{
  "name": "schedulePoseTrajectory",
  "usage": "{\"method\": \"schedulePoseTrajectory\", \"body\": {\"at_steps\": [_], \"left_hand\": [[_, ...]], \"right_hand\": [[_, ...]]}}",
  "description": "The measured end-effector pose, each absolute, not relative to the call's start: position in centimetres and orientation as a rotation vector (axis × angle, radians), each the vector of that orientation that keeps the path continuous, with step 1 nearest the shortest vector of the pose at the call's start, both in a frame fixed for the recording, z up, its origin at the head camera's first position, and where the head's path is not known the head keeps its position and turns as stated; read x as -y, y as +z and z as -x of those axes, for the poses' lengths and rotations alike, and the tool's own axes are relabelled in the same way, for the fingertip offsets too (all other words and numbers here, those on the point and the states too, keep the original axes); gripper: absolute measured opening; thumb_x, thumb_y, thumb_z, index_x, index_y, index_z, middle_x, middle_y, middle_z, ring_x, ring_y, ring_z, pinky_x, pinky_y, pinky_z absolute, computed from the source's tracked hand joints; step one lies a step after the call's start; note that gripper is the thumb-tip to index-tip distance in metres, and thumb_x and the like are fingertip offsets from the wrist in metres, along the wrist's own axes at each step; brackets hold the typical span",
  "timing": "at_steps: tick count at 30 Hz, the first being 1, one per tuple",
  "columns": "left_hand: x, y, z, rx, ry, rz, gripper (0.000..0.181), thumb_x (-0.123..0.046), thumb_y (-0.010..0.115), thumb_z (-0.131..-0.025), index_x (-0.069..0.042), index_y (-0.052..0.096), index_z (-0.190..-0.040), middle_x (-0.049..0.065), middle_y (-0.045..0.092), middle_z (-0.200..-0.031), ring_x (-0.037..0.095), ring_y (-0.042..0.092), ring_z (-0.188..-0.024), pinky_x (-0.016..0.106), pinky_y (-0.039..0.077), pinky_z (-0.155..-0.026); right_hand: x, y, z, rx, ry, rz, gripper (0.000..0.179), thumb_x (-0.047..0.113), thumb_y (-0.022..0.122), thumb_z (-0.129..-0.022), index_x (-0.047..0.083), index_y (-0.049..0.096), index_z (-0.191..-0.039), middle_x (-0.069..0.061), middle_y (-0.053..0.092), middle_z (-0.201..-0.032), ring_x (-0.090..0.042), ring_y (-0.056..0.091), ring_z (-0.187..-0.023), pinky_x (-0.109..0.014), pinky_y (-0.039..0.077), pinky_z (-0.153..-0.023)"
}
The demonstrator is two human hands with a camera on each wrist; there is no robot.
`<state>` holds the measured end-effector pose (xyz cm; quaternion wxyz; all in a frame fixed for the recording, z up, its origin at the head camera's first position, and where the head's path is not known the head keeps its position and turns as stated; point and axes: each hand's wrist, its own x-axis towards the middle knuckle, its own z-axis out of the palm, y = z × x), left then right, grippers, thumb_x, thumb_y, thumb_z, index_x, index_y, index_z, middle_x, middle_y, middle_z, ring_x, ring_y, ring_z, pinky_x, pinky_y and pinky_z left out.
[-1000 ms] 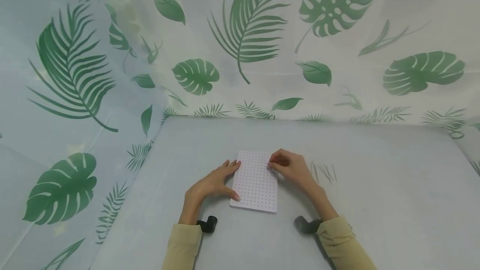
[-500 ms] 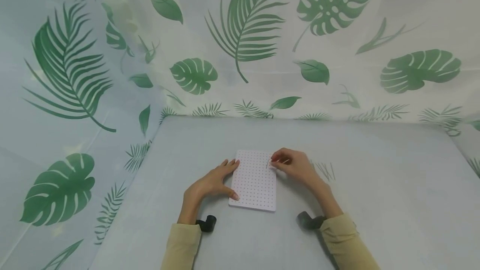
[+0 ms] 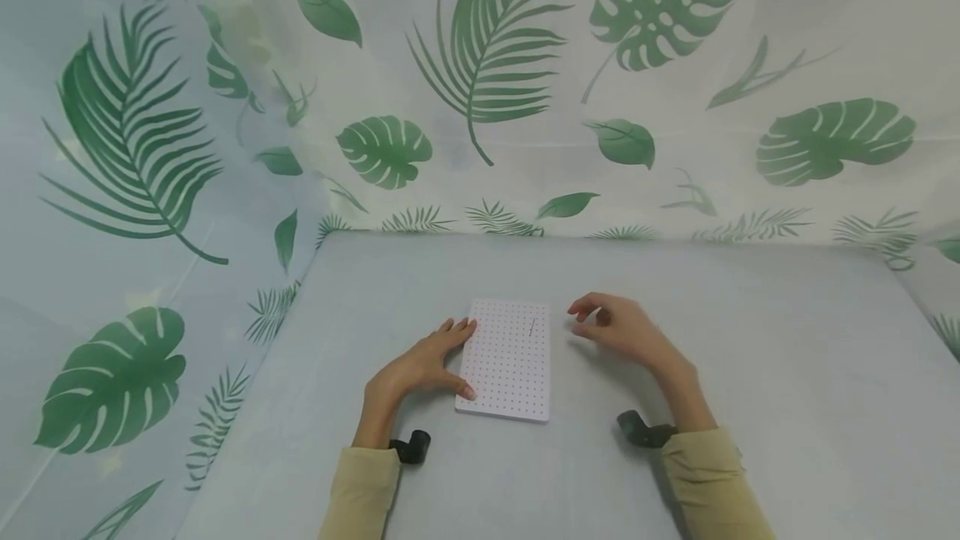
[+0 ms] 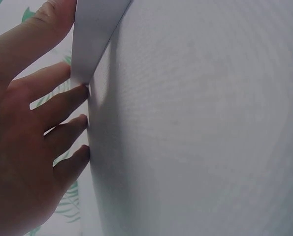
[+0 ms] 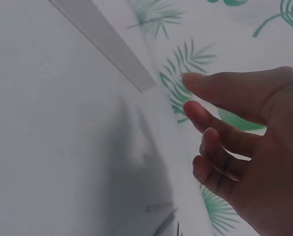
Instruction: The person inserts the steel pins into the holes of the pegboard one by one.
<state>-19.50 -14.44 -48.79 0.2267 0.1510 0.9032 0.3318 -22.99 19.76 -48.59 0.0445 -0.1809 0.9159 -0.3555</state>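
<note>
A white board dotted with rows of small holes (image 3: 506,365) lies flat on the table. My left hand (image 3: 416,367) rests along its left edge, fingers spread and thumb on the near left corner. One thin dark stick (image 3: 532,327) is on the board near its upper right corner; whether it lies flat or stands in a hole I cannot tell. Just right of the board, my right hand (image 3: 626,330) hovers over the table, fingers loosely bent and nothing between them. Several thin sticks (image 5: 165,223) appear on the table below that hand in the right wrist view.
The pale table (image 3: 787,357) spreads around the board on all sides. Behind and to the left hang white curtains with green leaf prints (image 3: 517,40). A dark camera mount sits at each wrist, the right one (image 3: 643,430) close above the table.
My right hand has let go of the thin stick, which stays on the board, and has moved right, off the board. It now hides the loose sticks in the head view. The left hand holds still.
</note>
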Motion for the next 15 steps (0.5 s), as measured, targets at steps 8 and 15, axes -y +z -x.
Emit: {"method": "schedulePoseTrajectory", "body": {"at_steps": [8, 15], "left_hand": [[14.3, -48.7, 19.5, -2.476, 0.927, -0.417, 0.111, -0.027, 0.094, -0.073, -0.013, 0.030, -0.163, 0.008, 0.022, -0.171, 0.033, 0.009, -0.161, 0.057, 0.016, -0.127], [14.3, -48.6, 19.4, -2.499, 0.893, -0.430, 0.109, -0.026, 0.093, -0.073, -0.012, 0.031, -0.162, 0.009, 0.024, -0.171, 0.035, 0.011, -0.160, 0.059, 0.017, -0.126]], "right_hand": [[-22.4, -48.1, 22.9, -2.752, -1.114, 0.475, 0.032, 0.014, 0.078, -0.089, 0.007, 0.070, -0.119, -0.010, 0.072, -0.104, -0.016, 0.059, -0.070, -0.029, 0.049, -0.060], [-24.0, -47.9, 22.8, -2.765, -1.006, 0.463, 0.044, 0.016, 0.082, -0.084, 0.002, 0.066, -0.123, -0.017, 0.069, -0.107, -0.024, 0.061, -0.089, -0.035, 0.048, -0.076]]}}
